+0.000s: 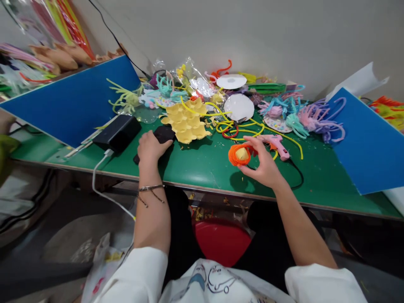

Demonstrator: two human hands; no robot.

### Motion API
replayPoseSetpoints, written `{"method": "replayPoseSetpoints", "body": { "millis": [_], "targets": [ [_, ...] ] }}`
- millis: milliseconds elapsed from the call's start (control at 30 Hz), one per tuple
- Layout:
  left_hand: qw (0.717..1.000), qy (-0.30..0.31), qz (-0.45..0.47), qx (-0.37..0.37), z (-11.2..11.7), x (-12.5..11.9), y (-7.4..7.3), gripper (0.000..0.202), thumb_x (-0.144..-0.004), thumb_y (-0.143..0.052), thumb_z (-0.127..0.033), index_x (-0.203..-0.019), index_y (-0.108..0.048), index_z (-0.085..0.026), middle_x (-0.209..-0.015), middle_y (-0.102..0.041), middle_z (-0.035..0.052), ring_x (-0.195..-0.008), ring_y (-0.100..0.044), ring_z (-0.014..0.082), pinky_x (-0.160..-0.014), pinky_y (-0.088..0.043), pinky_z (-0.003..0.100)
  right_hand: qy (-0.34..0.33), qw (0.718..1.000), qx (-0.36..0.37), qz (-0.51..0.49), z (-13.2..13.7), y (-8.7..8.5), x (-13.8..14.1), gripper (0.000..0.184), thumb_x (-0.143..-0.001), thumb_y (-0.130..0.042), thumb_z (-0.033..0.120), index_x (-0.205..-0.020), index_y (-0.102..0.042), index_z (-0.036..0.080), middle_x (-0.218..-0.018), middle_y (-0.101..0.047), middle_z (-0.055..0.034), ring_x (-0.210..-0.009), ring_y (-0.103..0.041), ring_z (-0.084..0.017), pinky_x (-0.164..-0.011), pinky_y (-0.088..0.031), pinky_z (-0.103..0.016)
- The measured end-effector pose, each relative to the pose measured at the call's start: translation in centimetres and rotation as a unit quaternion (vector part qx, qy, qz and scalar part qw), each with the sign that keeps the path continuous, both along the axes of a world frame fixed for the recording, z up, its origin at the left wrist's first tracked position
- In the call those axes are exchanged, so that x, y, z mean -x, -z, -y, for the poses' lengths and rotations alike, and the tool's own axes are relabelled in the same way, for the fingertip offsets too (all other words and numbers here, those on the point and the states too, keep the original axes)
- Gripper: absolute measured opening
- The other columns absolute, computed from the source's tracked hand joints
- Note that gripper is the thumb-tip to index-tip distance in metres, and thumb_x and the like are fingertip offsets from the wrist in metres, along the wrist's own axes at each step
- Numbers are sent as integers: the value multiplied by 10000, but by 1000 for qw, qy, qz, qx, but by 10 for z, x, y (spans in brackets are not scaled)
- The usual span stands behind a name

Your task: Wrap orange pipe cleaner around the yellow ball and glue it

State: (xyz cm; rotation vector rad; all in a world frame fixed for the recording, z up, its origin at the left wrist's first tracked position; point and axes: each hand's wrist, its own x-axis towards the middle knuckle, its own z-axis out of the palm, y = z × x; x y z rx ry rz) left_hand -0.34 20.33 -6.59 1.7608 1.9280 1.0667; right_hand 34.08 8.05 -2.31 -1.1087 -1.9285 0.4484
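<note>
My right hand (261, 164) is closed on an orange pipe-cleaner coil (232, 155) with a pale yellow cone-like centre, held just above the green table. A pink glue gun (277, 145) lies right behind that hand. My left hand (152, 148) is wrapped over a flat black object that looks like a phone (164, 134), resting on the table; its near end is partly covered by the hand. Beside the phone, a torn yellow egg-carton piece (186, 120) lies with its cups showing. Yellow pipe cleaners (225, 126) are tangled to the right of the carton.
A black power box (118, 134) with a white cable (94, 176) sits at the left. Blue panels (75, 97) stand on both sides. White discs (239, 107) and pastel pipe-cleaner pieces (277, 109) crowd the table's back. A red stool (221, 240) shows below.
</note>
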Motion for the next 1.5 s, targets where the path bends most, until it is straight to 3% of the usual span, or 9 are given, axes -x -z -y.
{"method": "replayPoseSetpoints", "body": {
  "millis": [133, 333, 467, 600, 700, 833, 967, 1300, 1500],
  "targets": [
    [997, -30, -54, 37, -2, -12, -1, 671, -652, -740, -444, -1190, -515, -114, -1266, -562, 311, -1308, -423, 537, -995, -349, 668, 6, 1000, 2, 4, -1, 3, -1, 666, -777, -708, 315, -1377, -425, 254, -1322, -577, -120, -1200, -589, -266, -1034, -472, -469],
    [984, -28, -146, 97, 8, -19, -24, 841, -737, -711, -429, -1376, -363, -8, -1296, -531, 340, -1264, -480, 518, -1016, -406, 631, 15, 1000, 25, 5, -6, 12, -3, 689, -776, -720, 331, -1394, -421, 273, -1314, -577, -114, -1210, -577, -273, -1041, -464, -479],
    [987, -26, -157, -9, 31, -42, -36, 849, -782, -667, -506, -1397, -349, -16, -1406, -423, 297, -1348, -360, 501, -1123, -298, 615, 25, 999, 35, 8, -10, 16, -4, 685, -782, -721, 336, -1392, -418, 270, -1311, -577, -116, -1200, -580, -273, -1023, -477, -480],
    [986, -8, -122, -109, 62, -91, -37, 477, -909, -466, -398, -1278, -441, -97, -1319, -471, 254, -1291, -408, 408, -1098, -291, 611, 38, 998, 37, 18, -14, 19, -4, 663, -792, -713, 334, -1384, -419, 273, -1309, -584, -120, -1195, -588, -280, -1003, -491, -483],
    [983, 95, -35, -156, 75, -123, -27, 349, -908, -446, -384, -1148, -467, -131, -1192, -524, 205, -1187, -474, 327, -1048, -356, 535, 41, 998, 32, 28, -16, 21, -3, 664, -795, -713, 333, -1385, -415, 270, -1319, -578, -125, -1197, -590, -284, -1005, -488, -490],
    [953, 253, 164, -35, 77, -144, -12, 403, -963, -337, -458, -1161, -474, -134, -1053, -561, 129, -947, -543, 210, -883, -447, 374, 32, 998, 35, 45, -16, 22, -2, 676, -794, -719, 334, -1393, -410, 275, -1295, -590, -118, -1183, -594, -283, -987, -499, -475],
    [884, 323, 317, 118, 74, -149, -1, 619, -936, -253, -665, -1119, -539, -147, -849, -577, 43, -685, -504, 138, -659, -414, 285, 22, 996, 42, 72, -13, 19, 2, 669, -793, -709, 318, -1389, -410, 268, -1261, -606, -110, -1156, -600, -284, -964, -503, -464],
    [768, 398, 434, 251, 78, -148, -2, 885, -789, -404, -829, -1242, -588, -91, -760, -633, 32, -649, -544, 129, -632, -426, 273, -1, 988, 24, 152, -6, 11, 11, 644, -823, -661, 295, -1398, -374, 273, -1266, -613, -99, -1100, -590, -292, -960, -459, -487],
    [761, 386, 449, 265, 81, -150, -2, 770, -829, -416, -780, -1159, -631, -119, -846, -656, 52, -732, -564, 142, -683, -453, 282, -12, 988, 18, 155, -6, 12, 15, 654, -816, -664, 276, -1401, -372, 279, -1268, -614, -85, -1098, -584, -281, -968, -450, -471]
  ]
}}
